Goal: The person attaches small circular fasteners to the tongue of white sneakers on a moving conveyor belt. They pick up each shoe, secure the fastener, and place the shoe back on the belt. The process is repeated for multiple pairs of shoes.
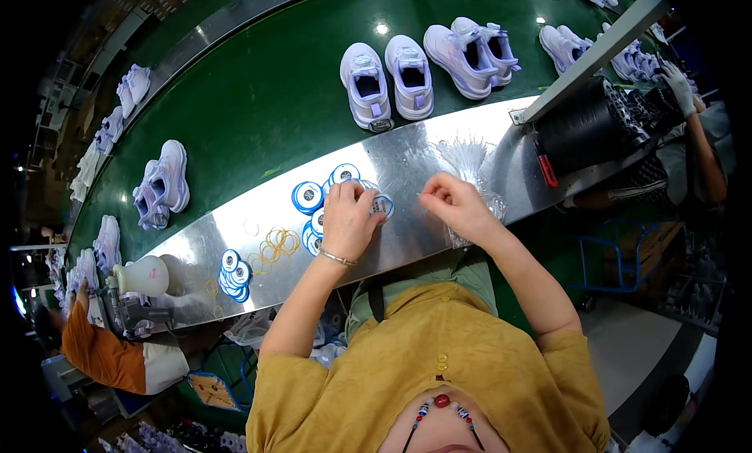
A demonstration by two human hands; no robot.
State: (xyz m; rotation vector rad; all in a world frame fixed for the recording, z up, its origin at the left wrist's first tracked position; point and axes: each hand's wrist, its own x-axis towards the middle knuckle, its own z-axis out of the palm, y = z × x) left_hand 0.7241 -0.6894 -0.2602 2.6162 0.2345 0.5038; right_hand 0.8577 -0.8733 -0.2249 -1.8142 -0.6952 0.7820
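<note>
My left hand (348,222) rests over a spread of round blue-and-white tags (308,196) on the metal bench. Its fingers are curled, with the thumb against a round tag (382,205) at the hand's right side. To the right, my right hand (453,206) is raised over the bench with thumb and forefinger pinched together; a tiny pale tip shows at the pinch, too small to name. Just beyond and beside that hand lies a fanned bunch of thin clear plastic strands (468,157).
Yellow rubber bands (274,245) and a second stack of round tags (234,277) lie left. White-lilac shoes (366,85) stand on the green conveyor (258,108) beyond the metal bench (407,245). A slanted metal post (587,57) rises at right; people work at both sides.
</note>
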